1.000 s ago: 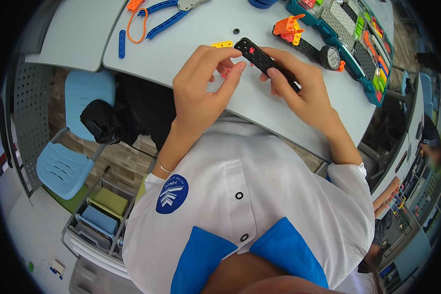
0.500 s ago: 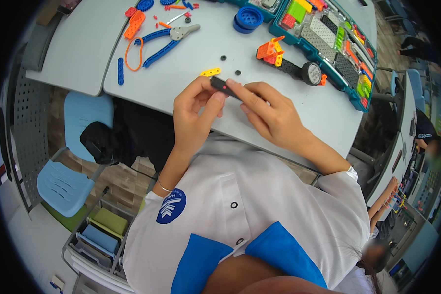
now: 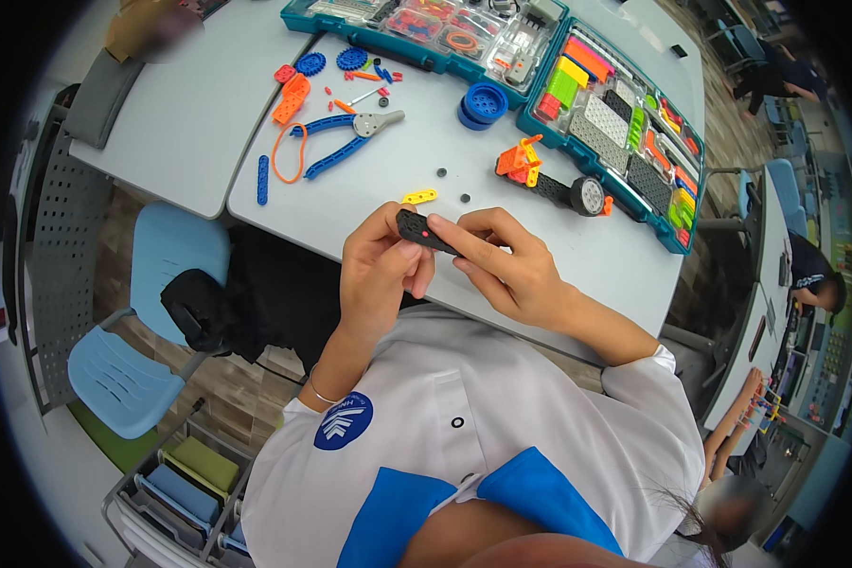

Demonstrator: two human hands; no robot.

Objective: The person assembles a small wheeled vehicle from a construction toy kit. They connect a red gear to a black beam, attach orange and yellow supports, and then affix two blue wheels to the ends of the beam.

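Between my two hands is a black building-kit beam (image 3: 414,227) with holes and a small red peg (image 3: 425,234) in it. My left hand (image 3: 379,265) pinches its left end between thumb and fingers. My right hand (image 3: 511,260) grips the other end, its fingers covering part of the beam. Just beyond my left hand lies a yellow beam (image 3: 419,197). Two small black round pieces (image 3: 441,172) rest past the fingers. To the right sits a partly built piece (image 3: 521,163) of orange and yellow parts, joined by a black beam to a grey-and-black wheel (image 3: 587,196).
Blue-handled pliers (image 3: 350,137), an orange rubber band (image 3: 289,151) and a blue beam (image 3: 262,180) lie at the left of the white table (image 3: 350,227). Blue wheels (image 3: 483,104) stand near an open teal parts case (image 3: 549,133). Blue chairs (image 3: 128,369) are at the left; other people are at the right.
The view has shifted, so the table and hands sit lower in it and more of the parts case shows. The beam has tilted, showing more of its holed face; both hands still hold it.
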